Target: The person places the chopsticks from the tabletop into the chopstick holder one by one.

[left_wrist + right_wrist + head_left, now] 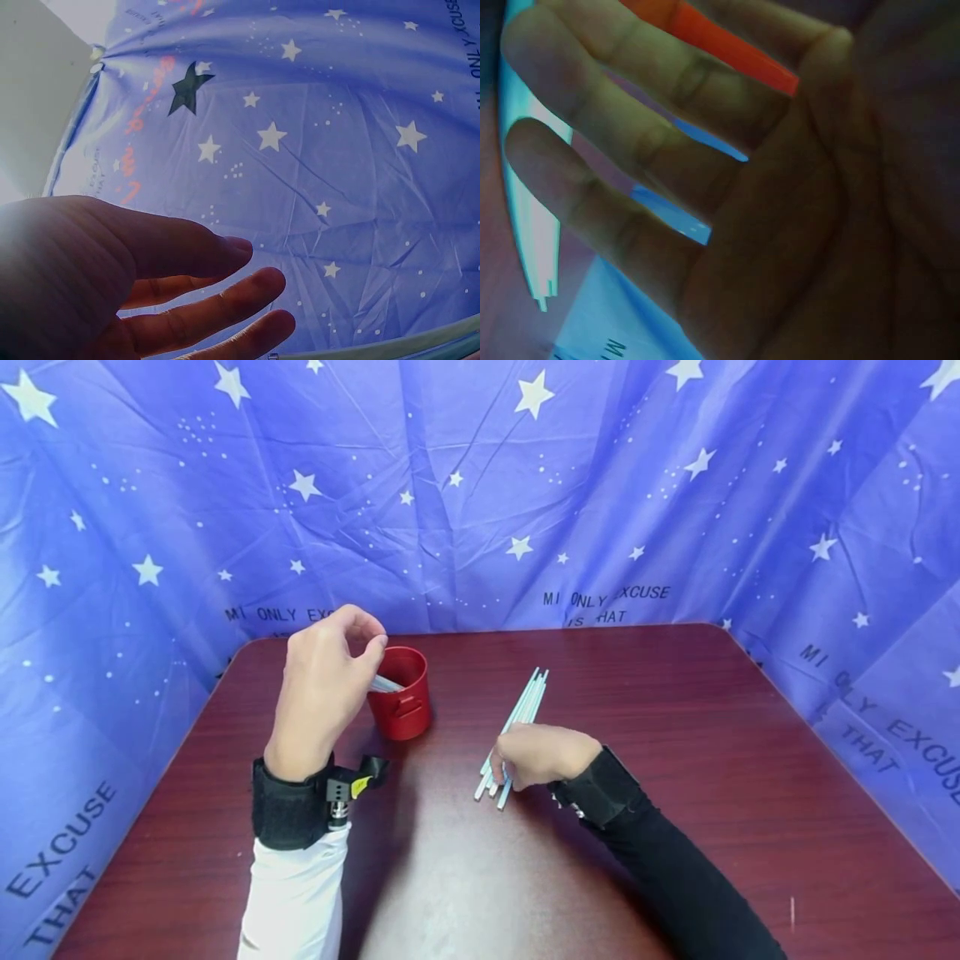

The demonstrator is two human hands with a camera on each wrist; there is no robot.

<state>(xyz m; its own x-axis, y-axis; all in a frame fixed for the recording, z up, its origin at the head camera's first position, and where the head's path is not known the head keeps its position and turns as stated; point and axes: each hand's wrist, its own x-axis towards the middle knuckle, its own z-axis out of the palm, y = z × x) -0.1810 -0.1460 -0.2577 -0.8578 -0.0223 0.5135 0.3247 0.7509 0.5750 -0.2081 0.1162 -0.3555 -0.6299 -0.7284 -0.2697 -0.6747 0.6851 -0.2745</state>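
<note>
Pale-blue thin straws lie bundled under the gripping right hand; left hand pinches one over a red cup.

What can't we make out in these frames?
- Straw at the cup, head view: the left hand covers the grip; the left wrist view shows only fingers and cloth.
- Straws on the table, head view: the right hand covers their near part, so no count.
- Right wrist view: the palm fills the frame, blurred; grip unclear.
- Cup inside: too small.
</note>
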